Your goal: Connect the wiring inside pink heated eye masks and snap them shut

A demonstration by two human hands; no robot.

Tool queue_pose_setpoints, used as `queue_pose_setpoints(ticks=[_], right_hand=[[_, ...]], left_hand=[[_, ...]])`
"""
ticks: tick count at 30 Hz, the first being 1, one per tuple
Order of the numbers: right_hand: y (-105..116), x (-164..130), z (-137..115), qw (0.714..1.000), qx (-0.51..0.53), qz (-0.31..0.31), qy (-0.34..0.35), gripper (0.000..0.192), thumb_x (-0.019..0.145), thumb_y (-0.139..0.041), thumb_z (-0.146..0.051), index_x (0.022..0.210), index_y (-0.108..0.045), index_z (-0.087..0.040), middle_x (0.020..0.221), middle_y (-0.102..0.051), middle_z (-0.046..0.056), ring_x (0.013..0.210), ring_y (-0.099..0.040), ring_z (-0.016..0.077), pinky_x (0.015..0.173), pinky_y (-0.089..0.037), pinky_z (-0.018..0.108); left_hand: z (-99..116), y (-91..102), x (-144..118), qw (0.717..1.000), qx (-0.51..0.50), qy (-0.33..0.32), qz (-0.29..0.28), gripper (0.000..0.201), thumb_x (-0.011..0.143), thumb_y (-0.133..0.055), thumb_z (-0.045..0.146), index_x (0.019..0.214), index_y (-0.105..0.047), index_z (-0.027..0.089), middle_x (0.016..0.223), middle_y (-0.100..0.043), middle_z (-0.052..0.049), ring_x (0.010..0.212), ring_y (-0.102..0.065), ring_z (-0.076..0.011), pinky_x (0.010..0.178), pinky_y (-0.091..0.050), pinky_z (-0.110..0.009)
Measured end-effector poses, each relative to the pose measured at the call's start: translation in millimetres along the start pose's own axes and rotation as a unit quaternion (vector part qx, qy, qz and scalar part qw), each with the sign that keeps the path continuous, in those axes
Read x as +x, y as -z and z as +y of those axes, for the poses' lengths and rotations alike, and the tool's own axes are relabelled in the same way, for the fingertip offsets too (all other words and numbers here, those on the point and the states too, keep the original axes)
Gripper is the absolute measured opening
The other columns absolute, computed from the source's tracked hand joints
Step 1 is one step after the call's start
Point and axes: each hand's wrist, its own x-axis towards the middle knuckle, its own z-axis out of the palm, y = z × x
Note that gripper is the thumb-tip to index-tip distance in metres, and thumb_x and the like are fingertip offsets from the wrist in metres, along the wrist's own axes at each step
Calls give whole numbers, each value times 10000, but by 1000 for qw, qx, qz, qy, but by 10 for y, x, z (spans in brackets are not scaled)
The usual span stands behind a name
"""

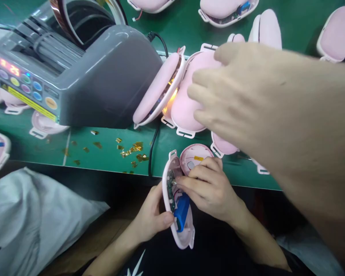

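My left hand (152, 216) grips the edge of a pink plastic shell half (166, 168), its thumb by the lower end of a blue battery (181, 211). A green circuit board (170, 188) lies inside the shell above the battery. With its fingers pinched, my right hand (211, 188) holds what looks like a small wire connector (174, 182) against the board. The fingertips partly cover it. Just behind my right hand is a matching pink cover (194, 153) with its inner side facing up and a small yellow label (198, 158).
Another person's hand (218, 88) reaches in from the right over several pink cases (189, 99). A grey tape dispenser (103, 80) stands at left on the green table (103, 153). Bits of gold tape (135, 149) and a black cable (153, 149) lie near the edge.
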Motion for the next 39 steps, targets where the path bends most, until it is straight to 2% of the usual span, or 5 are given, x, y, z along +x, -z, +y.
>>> queue_pose_setpoints(ticks=[12, 17, 23, 33, 39], right_hand=[[171, 173, 18, 997, -3, 3, 78, 160, 1095, -653, -197, 999, -782, -201, 885, -733, -8, 876, -539, 178, 849, -484, 351], [67, 237, 150, 994, 86, 31, 58, 83, 1074, -705, -241, 1063, -767, -186, 1057, -780, 41, 985, -644, 180, 914, -583, 332], [127, 3, 70, 997, 44, 58, 26, 247, 1074, -718, -334, 1263, -723, -176, 1198, -792, 95, 1117, -726, 225, 982, -619, 410], [-36, -117, -190, 962, -251, 6, -107, 86, 1022, -712, -170, 1095, -755, -179, 1035, -738, 86, 883, -578, 247, 686, -442, 390], [71, -159, -140, 980, -181, -7, -80, 280, 1032, -609, -80, 1293, -710, -94, 1230, -718, 153, 1047, -603, 285, 941, -574, 438]], left_hand=[[249, -33, 129, 997, 77, -15, -19, 719, 756, -877, 783, 1107, -766, 164, 790, -652, -3, 684, -547, -157, 706, -541, -287], [345, -11, 179, 994, 91, 16, -60, 843, 721, -900, 779, 1272, -772, 153, 701, -585, 28, 607, -439, -127, 592, -424, -257], [234, 9, 142, 1000, 22, -7, -20, 837, 759, -849, 810, 1258, -795, 141, 852, -765, -88, 719, -678, -242, 708, -582, -341], [21, -76, 48, 995, -91, 26, 37, 845, 746, -817, 851, 1203, -799, 141, 1071, -833, -150, 938, -798, -351, 838, -688, -438], [137, -142, 62, 997, -60, 31, 36, 795, 742, -858, 802, 1186, -804, 145, 998, -839, -132, 974, -800, -377, 851, -685, -436]])
